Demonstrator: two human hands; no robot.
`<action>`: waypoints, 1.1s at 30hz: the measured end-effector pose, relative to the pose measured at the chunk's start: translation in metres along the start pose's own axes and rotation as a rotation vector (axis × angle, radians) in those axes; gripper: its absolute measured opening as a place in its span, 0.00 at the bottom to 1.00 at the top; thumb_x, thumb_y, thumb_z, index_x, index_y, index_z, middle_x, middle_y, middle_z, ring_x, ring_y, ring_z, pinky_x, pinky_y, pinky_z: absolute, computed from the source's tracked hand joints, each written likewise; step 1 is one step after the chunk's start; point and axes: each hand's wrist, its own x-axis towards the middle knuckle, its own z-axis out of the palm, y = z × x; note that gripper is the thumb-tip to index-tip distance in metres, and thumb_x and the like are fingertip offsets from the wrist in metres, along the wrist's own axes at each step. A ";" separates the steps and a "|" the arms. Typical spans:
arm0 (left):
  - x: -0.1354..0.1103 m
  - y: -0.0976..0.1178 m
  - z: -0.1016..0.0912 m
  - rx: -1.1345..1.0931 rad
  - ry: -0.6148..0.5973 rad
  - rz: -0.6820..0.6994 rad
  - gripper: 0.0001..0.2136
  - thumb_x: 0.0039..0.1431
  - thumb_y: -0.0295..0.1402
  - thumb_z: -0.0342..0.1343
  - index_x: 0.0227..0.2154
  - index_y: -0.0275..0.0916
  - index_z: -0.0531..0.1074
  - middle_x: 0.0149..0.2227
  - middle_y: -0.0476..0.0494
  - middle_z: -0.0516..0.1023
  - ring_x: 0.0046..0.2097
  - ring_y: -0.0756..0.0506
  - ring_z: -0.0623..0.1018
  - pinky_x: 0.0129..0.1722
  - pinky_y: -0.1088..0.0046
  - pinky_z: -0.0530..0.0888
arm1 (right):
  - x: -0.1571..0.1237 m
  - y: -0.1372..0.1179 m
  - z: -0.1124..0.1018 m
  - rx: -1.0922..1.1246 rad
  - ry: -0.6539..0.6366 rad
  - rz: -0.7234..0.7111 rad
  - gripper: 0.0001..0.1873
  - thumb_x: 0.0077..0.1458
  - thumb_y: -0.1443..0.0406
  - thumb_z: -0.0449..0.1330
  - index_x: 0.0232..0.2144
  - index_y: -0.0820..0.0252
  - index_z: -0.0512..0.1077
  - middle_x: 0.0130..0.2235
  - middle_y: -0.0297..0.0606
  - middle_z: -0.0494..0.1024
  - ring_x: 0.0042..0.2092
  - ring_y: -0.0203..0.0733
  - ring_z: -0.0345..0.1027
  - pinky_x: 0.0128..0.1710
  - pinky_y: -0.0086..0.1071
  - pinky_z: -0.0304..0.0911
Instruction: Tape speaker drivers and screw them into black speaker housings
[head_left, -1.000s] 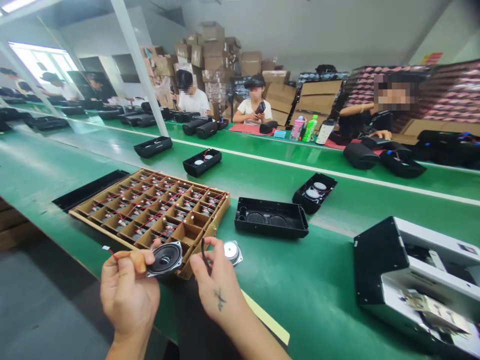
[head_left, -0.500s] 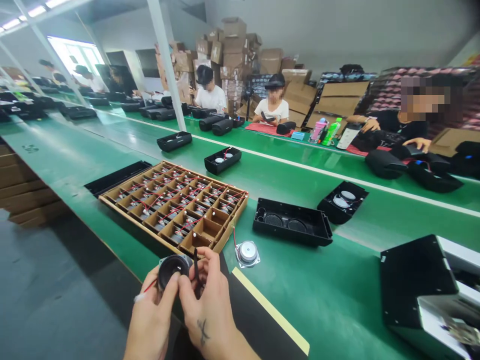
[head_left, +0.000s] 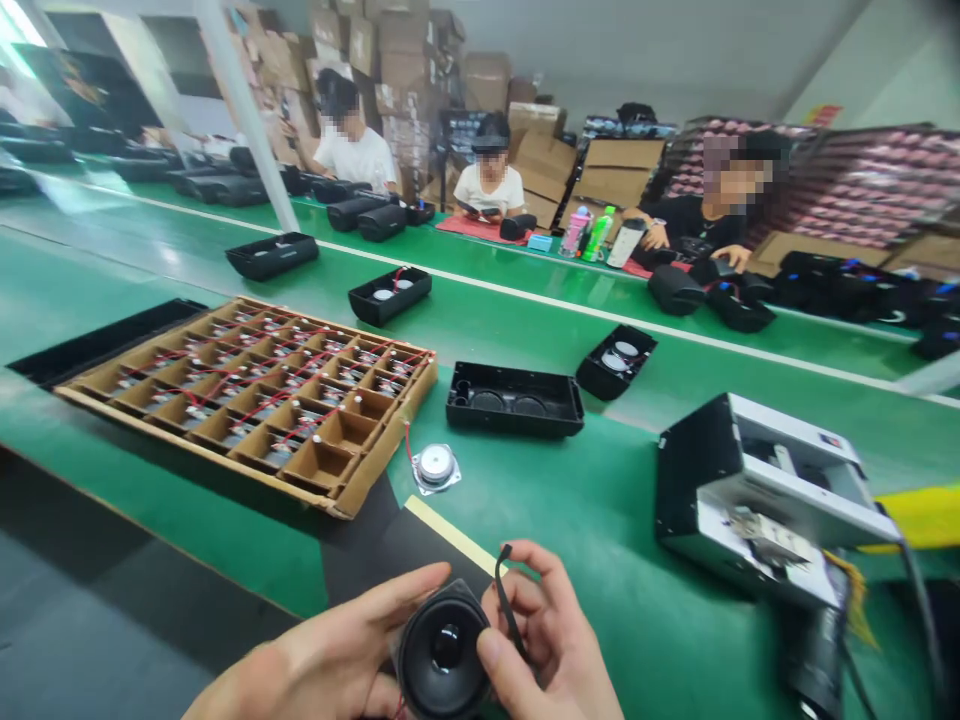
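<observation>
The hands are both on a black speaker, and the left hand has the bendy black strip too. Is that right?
Not quite: the black strip is in the fingers of the right hand, not the left hand. The head view shows it. Both hands are indeed on the black speaker.

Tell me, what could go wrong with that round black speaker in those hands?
The right hand touches the edge of the round black speaker, so a slip might dent its black cone. It also holds a thin black bendy strip, which could drop.
</observation>
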 end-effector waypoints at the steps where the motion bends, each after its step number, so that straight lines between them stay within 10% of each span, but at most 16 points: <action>1: 0.006 0.002 0.006 0.087 -0.107 -0.049 0.40 0.54 0.65 0.60 0.65 0.48 0.72 0.63 0.33 0.76 0.59 0.27 0.79 0.56 0.46 0.77 | -0.009 0.000 -0.007 -0.023 0.008 0.034 0.35 0.58 0.46 0.70 0.58 0.49 0.60 0.35 0.31 0.71 0.32 0.34 0.61 0.29 0.26 0.54; 5: 0.029 0.014 0.038 0.481 -0.300 -0.144 0.23 0.71 0.51 0.54 0.64 0.53 0.71 0.66 0.46 0.73 0.68 0.38 0.70 0.69 0.61 0.63 | -0.037 -0.009 -0.035 -0.117 -0.009 0.067 0.37 0.58 0.42 0.69 0.60 0.49 0.62 0.38 0.33 0.72 0.36 0.37 0.66 0.35 0.28 0.61; 13: 0.051 0.021 0.074 0.773 -0.422 -0.191 0.15 0.73 0.48 0.49 0.51 0.50 0.76 0.50 0.51 0.79 0.52 0.43 0.75 0.52 0.72 0.70 | -0.068 -0.047 -0.096 -0.660 -0.068 -0.094 0.16 0.76 0.60 0.49 0.58 0.44 0.72 0.32 0.28 0.73 0.30 0.33 0.65 0.35 0.27 0.62; 20: 0.064 0.018 0.103 0.814 -0.418 -0.210 0.14 0.62 0.46 0.61 0.39 0.40 0.77 0.36 0.50 0.76 0.39 0.46 0.72 0.41 0.71 0.68 | -0.072 -0.064 -0.098 -0.953 -0.260 -0.270 0.21 0.73 0.68 0.52 0.62 0.42 0.69 0.48 0.25 0.83 0.42 0.34 0.79 0.43 0.27 0.66; 26: 0.063 0.008 0.104 0.785 -0.333 -0.159 0.13 0.64 0.43 0.61 0.28 0.39 0.75 0.37 0.49 0.76 0.39 0.47 0.73 0.42 0.71 0.68 | -0.075 -0.057 -0.103 -1.068 -0.175 -0.262 0.23 0.72 0.69 0.53 0.64 0.44 0.65 0.51 0.27 0.83 0.44 0.39 0.79 0.45 0.31 0.66; 33: 0.055 0.005 0.094 0.858 -0.318 -0.139 0.12 0.69 0.45 0.55 0.44 0.45 0.76 0.44 0.48 0.77 0.47 0.43 0.74 0.48 0.70 0.70 | -0.070 -0.047 -0.106 -0.922 -0.082 -0.223 0.07 0.72 0.64 0.57 0.40 0.53 0.75 0.36 0.28 0.80 0.36 0.34 0.72 0.39 0.29 0.61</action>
